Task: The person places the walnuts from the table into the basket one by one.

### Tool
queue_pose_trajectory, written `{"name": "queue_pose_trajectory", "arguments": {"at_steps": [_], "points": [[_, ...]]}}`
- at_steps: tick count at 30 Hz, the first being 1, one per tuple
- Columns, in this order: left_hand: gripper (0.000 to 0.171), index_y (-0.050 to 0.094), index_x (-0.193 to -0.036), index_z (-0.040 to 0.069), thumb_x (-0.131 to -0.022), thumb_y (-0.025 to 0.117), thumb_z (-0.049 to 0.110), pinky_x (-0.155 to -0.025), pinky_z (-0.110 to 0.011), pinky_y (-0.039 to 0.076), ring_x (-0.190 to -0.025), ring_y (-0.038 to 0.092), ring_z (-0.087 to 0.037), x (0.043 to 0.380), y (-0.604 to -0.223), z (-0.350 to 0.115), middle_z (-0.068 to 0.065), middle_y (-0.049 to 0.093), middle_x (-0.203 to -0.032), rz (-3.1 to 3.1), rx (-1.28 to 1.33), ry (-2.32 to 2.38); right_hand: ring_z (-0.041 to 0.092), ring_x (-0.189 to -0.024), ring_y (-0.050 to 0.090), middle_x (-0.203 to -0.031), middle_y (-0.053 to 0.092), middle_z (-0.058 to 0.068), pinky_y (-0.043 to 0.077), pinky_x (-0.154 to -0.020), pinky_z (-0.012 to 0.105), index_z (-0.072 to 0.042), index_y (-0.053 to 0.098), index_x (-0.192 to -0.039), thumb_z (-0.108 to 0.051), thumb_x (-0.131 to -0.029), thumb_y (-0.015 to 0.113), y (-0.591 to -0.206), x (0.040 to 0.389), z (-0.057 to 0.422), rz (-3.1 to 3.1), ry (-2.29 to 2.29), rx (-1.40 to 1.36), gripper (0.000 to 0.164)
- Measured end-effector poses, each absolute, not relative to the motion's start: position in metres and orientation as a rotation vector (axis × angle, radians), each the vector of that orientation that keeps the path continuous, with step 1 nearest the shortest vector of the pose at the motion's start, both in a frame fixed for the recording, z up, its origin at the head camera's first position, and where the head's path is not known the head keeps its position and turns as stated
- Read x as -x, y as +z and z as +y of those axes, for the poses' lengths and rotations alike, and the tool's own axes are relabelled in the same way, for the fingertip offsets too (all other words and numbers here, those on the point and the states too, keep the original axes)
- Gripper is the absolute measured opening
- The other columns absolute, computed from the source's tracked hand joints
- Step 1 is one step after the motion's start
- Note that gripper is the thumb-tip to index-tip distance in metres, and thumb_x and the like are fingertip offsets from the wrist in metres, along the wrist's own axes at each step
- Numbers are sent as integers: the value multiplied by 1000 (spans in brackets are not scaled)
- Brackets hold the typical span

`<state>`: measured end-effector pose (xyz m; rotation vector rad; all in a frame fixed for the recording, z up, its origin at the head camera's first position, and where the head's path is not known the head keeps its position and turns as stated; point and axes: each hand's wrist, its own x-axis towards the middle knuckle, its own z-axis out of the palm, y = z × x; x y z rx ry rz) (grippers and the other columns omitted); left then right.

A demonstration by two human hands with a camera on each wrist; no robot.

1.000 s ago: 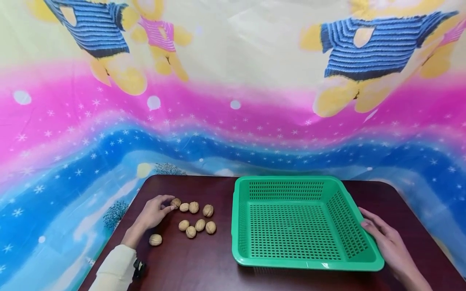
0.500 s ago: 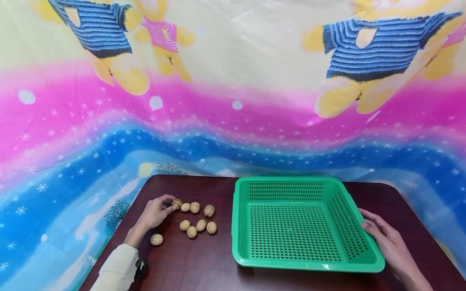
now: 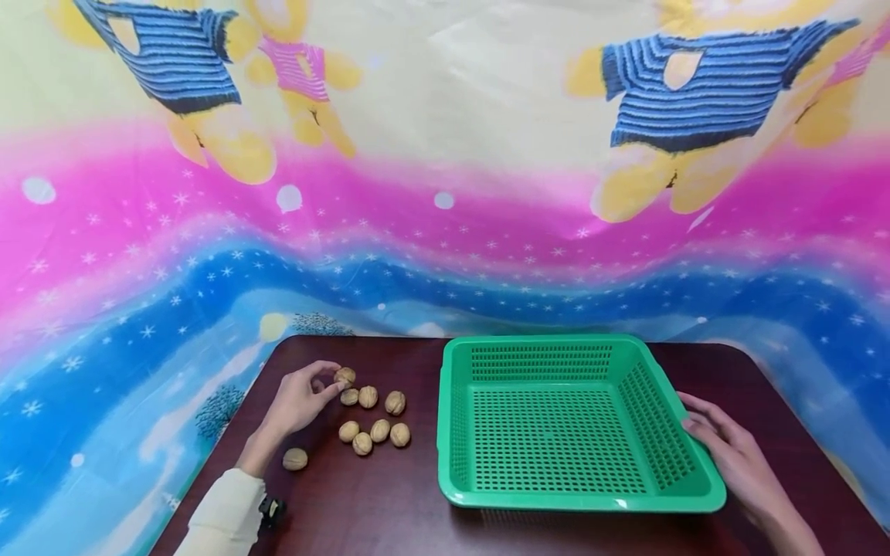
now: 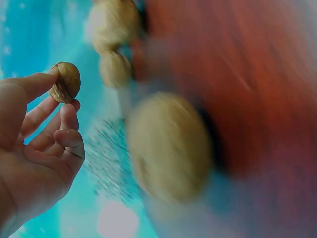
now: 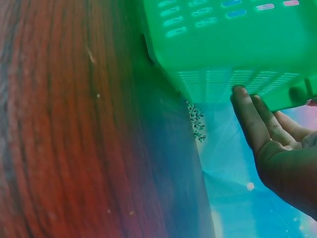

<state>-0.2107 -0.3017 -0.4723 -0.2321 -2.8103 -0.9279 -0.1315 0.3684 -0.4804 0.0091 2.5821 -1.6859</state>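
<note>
The left hand's (image 3: pixel 299 401) grip is closed on one walnut (image 4: pixel 68 83), pinched between thumb and fingers near the worktop's (image 3: pixel 375 502) far left corner; in the left wrist view the nut's long axis runs roughly upright, its seam slanting along it. Eight other walnuts (image 3: pixel 380 430) lie on the worktop's left half, one alone nearer the left edge. The right hand's (image 3: pixel 737 457) grip is unclosed, its straightened fingers against the outer right side of the basket (image 3: pixel 584 501), which stands mouth up near the far edge.
</note>
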Motion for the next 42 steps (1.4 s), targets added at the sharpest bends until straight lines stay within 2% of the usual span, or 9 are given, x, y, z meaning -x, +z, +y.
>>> {"name": "queue_pose_trajectory", "arguments": {"at_steps": [6,12,17,24,27,34,42], "points": [[33,73,-132,12,-100,79,20,-58,-26,42,-65,57,-15,209,-450,-261,-4,74,-95,-2742,370,-994,-1,-99,74,-116,57,-44,63,-75,35,-7,26,-170,-39,-117,45,-480,133,368,2597,-1668,1,65],[34,73,-132,15,-100,79,23,-61,-26,45,-66,58,-12,213,-433,-216,0,74,-98,-2703,505,-1071,0,-98,75,-116,56,-45,64,-74,37,-6,25,-170,-38,-117,45,-480,132,368,2590,-1669,-7,65],[36,74,-133,13,-99,80,23,-63,-26,47,-69,60,-11,218,-424,-180,1,72,-88,-2677,607,-1117,-1,-98,74,-116,58,-44,63,-75,34,-4,26,-169,-35,-118,44,-480,133,367,2599,-1670,-11,63],[35,74,-133,16,-100,80,26,-62,-25,48,-67,59,-8,222,-418,-136,2,69,-81,-2694,718,-1159,-1,-100,74,-117,58,-43,64,-75,35,-4,25,-169,-35,-118,44,-480,132,367,2589,-1688,-7,63],[34,73,-134,16,-102,78,25,-61,-25,47,-67,58,-6,222,-418,-120,4,70,-87,-2700,789,-1162,-1,-99,74,-117,58,-43,64,-75,36,-4,25,-169,-35,-118,44,-480,131,367,2585,-1692,-3,63],[33,72,-137,18,-105,73,28,-60,-24,48,-74,63,-6,223,-421,-81,2,75,-124,-2724,927,-1176,2,-99,76,-116,58,-43,65,-75,38,-4,23,-170,-37,-118,44,-479,130,366,2556,-1710,-29,65],[32,72,-136,18,-105,74,27,-60,-21,46,-63,60,-3,227,-429,-50,-1,75,-125,-2800,1098,-1158,2,-100,76,-120,60,-41,64,-76,38,-4,24,-169,-35,-118,44,-479,129,367,2538,-1730,-5,63]]}}
